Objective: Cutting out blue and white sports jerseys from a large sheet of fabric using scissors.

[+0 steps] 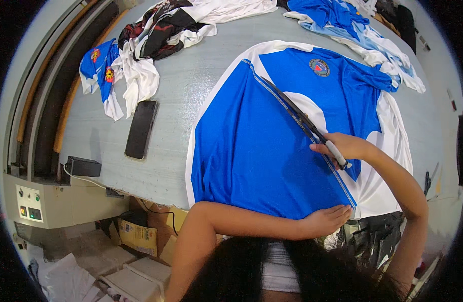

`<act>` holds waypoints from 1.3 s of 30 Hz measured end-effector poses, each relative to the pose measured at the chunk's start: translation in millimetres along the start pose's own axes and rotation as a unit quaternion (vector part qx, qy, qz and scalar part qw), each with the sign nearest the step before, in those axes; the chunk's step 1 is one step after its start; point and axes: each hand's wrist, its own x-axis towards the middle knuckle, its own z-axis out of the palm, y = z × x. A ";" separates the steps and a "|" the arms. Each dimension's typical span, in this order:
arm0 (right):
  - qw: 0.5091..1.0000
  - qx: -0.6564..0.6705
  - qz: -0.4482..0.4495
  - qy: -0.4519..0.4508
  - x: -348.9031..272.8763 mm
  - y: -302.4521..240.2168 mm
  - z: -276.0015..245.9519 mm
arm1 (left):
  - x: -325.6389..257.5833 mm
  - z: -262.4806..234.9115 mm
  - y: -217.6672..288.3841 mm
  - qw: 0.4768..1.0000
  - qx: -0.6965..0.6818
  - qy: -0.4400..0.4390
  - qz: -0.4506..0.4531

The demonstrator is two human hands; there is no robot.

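One blue jersey [251, 151] with white side panels and a round badge lies spread flat on the grey surface [186, 100], its hem at the near edge. The right hand [342, 146] has its grip closed around the pale handle of a long dark pair of scissors [297, 113], whose blades lie along the jersey's stitched seam and point away toward the collar. The left hand [329, 219] rests flat, fingers extended and holding nothing, pressing the hem down just beside the seam's lower end.

One black phone [141, 129] lies face up to the left of the jersey, apart from it. Three heaps of other garments sit at the far side: a blue and white one [115, 75], a black, red and white one [166, 27], and a blue and white one [357, 30] at the far right. One small black box [83, 166] stands at the surface's left corner. Below it, a cardboard box [138, 234] sits on the floor; what it contains I cannot tell.
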 end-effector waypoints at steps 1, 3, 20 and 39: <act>1.000 0.000 -0.001 -0.002 2.4 3.2 1.2 | 1.4 1.0 1.4 1.000 0.002 -0.004 -0.001; 0.998 0.001 -0.052 0.033 8.3 17.2 5.2 | 0.7 2.2 2.4 1.000 0.005 -0.008 -0.004; 0.998 -0.013 -0.056 0.038 26.4 -4.1 -3.0 | 5.7 -12.9 -5.3 0.993 -0.095 0.051 -0.044; 0.998 0.028 -0.045 -0.024 31.2 17.2 -5.3 | -68.6 -146.4 -322.6 0.799 -0.144 0.243 -0.531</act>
